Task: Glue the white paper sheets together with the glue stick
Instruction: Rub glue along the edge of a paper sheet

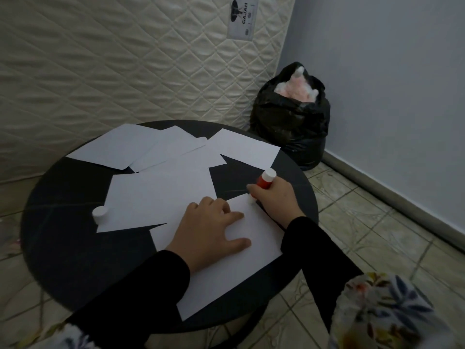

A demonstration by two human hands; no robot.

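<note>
Round black table [63,248], bearing several overlapping white paper sheets [161,195]. Nearest white rectangular sheet [226,273] lay at the front edge; left hand [208,230] rested flat on it, fingers spread. Right hand [274,197] gripped a red glue stick with white end [265,178], its lower tip at that sheet's far corner. White cylindrical cap [99,214] stood upright at the left. Black plastic bag [292,117] sat on the tiled floor beyond.

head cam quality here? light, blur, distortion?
Head view: dim, flat light, corners darkened; wide-angle bends the round table rim and the floor lines; focus soft, right hand with the glue stick slightly blurred; white sheet under the left hand shows no glare.
</note>
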